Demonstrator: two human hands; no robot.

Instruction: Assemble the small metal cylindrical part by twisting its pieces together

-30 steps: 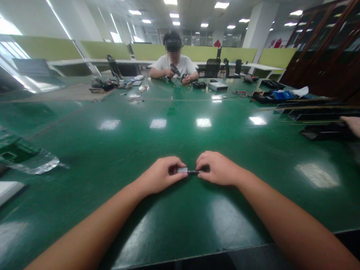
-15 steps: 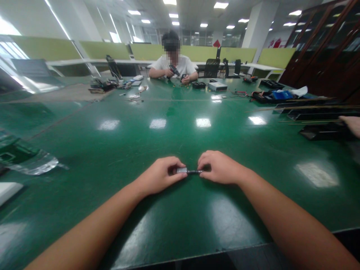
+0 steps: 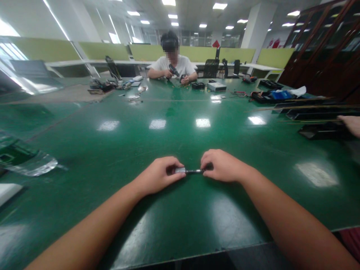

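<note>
A slim tool (image 3: 193,171) lies level between the two hands at the near middle of the green table (image 3: 180,140), its thick silver part left and its thin shaft right. The left hand (image 3: 161,174) pinches the silver part between thumb and fingers; the right hand (image 3: 221,165) has thumb and fingertips closed at the shaft's far-right tip, though whether they grip firmly I cannot tell.

The tool looks like metal: probably light, stiff and not fragile, but smooth enough to slip or roll. The thick part seems the surest hold, with the shaft better suited to a light fingertip grip.

At the left edge a clear bottle (image 3: 45,165) with a green label lies tipped over; its contents are unclear. At the far right, an open black bag (image 3: 260,98) holds something blue (image 3: 281,94). A black box (image 3: 198,86) sits at the far middle, its inside too small to read.
</note>
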